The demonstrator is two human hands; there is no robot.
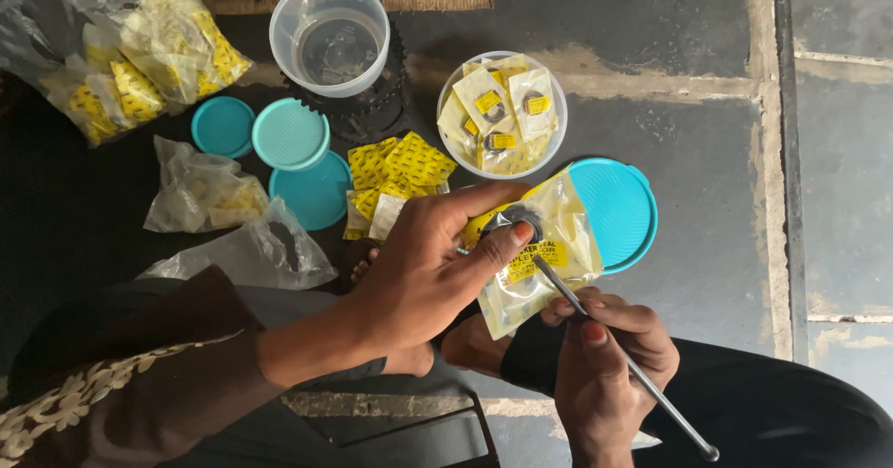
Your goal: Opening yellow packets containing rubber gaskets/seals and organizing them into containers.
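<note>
My left hand [423, 268] pinches a small clear plastic packet [549, 249] with a yellow label, thumb pressing on a dark ring-shaped seal [523, 219] inside it. My right hand [605, 361] grips a thin metal rod [651, 384] like a pen. The rod's tip touches the packet just below the seal. Both hands hover above my lap, over a dark floor.
A clear tub [502, 114] holds several similar yellow-labelled packets. An empty clear tub [330, 35] stands on a black sprocket. Teal lids [619, 207] [290, 133] [223, 126], loose yellow packets [400, 166] and plastic bags [139, 49] [205, 189] lie at left.
</note>
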